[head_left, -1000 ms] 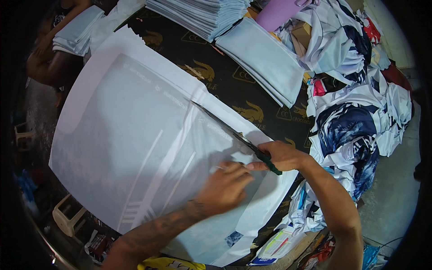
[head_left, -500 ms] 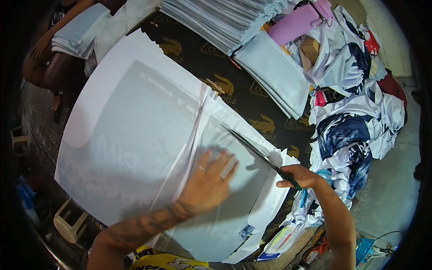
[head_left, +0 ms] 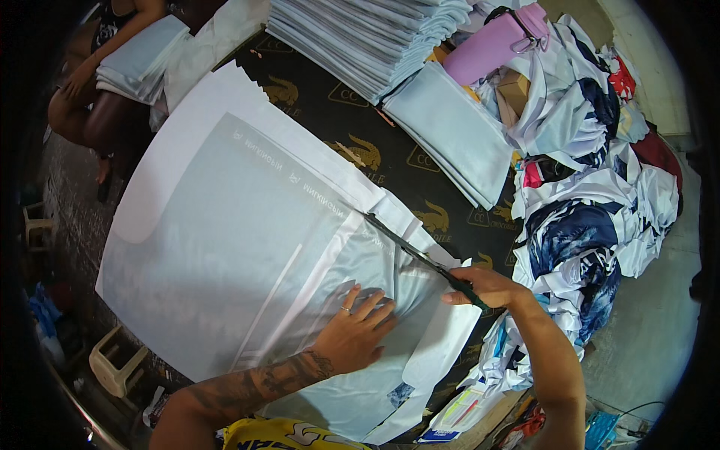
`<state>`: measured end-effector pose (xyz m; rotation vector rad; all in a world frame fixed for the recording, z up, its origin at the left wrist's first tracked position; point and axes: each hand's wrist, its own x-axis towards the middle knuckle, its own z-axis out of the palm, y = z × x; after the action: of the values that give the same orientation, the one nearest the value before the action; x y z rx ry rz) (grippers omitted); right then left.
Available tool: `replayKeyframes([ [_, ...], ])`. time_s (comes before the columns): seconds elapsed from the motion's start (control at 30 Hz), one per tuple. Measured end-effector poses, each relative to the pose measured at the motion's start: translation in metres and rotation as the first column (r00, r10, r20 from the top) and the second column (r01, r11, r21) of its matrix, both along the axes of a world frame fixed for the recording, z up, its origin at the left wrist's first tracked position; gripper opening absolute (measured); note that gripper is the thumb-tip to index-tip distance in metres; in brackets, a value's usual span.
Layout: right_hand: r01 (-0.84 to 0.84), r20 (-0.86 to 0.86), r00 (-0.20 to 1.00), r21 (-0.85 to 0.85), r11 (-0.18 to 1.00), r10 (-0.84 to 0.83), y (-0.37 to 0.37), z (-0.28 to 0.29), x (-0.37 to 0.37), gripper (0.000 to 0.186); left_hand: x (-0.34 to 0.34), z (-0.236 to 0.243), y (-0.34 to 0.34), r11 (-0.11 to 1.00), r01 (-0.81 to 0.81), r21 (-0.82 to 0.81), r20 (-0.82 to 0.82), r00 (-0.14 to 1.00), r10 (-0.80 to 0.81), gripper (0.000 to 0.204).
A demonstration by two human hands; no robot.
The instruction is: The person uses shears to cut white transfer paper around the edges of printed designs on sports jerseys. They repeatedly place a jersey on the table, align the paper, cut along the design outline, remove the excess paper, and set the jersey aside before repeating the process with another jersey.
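Pale grey-and-white fabric sheet (head_left: 217, 247) spreads across the table, its upper edge lying on a black cover (head_left: 319, 112) with gold animal motifs. Half a second earlier its right part was smoother; now it puckers between the left hand and the scissors. To the right sits a heap of white and navy garments (head_left: 577, 217), and beyond the sheet a tall folded stack (head_left: 352, 45) and a lower folded pile (head_left: 450, 131) lie as before, near a purple bottle (head_left: 491, 51).

Dark-handled scissors (head_left: 420, 255) slant over the sheet near its upper right edge. Their tip, previously right of the white band, now reaches its upper end; whether the blades are parted cannot be told. The right hand (head_left: 491, 289) has its fingers curled around the handles. The left hand (head_left: 356, 334), blurred and farther up the sheet before, now rests sharp on the fabric, fingers spread wide, one wearing a ring (head_left: 344, 308).
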<state>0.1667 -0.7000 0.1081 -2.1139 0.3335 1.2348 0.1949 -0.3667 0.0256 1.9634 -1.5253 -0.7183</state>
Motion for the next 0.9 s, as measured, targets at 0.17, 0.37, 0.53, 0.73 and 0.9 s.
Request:
replayKeyframes([
  [0.17,-0.100,0.022,0.995,-0.058,0.993,0.101,0.010,-0.005,0.011,0.066,0.024,-0.006,0.004,0.887,-0.382,-0.261,-0.011,0.919,0.393,0.051],
  [0.37,-0.009,0.158,0.987,-0.045,0.999,0.016,0.032,-0.033,0.029,0.064,0.155,-0.011,0.038,0.666,-0.735,-0.132,0.208,0.636,0.743,0.032],
  [0.53,0.002,0.019,1.000,-0.080,0.997,-0.001,0.035,-0.028,0.045,0.066,0.161,-0.005,0.040,0.806,-0.556,-0.205,0.320,0.740,0.592,0.039],
  [0.73,0.043,0.118,0.992,-0.051,0.998,-0.037,0.051,-0.030,0.065,0.071,0.100,-0.020,0.043,0.892,-0.399,-0.211,0.145,0.890,0.433,0.048],
  [0.9,0.005,0.037,0.999,-0.087,0.996,-0.002,0.062,-0.037,0.092,0.076,0.101,-0.034,0.045,0.892,-0.384,-0.238,0.193,0.882,0.431,0.060],
])
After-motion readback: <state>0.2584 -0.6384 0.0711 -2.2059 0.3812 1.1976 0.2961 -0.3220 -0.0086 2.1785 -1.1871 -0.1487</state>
